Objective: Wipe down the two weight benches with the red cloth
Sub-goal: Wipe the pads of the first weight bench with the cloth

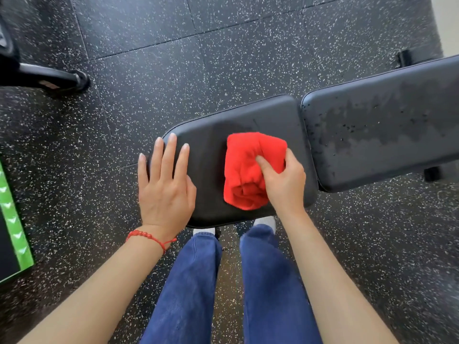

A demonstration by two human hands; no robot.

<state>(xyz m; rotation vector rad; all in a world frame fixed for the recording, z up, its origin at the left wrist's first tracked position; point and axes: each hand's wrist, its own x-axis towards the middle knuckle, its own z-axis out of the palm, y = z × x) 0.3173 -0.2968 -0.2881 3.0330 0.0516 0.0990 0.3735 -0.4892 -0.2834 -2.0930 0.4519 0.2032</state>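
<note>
On the near seat pad of the black weight bench, the right hand grips the bunched red cloth, thumb pressed into its top and fingers curled round its right side, while the left hand lies flat with fingers straight and slightly spread over the pad's left edge. Beyond the gap, the back pad shows damp streaks and droplets, with speckled rubber floor behind.
</note>
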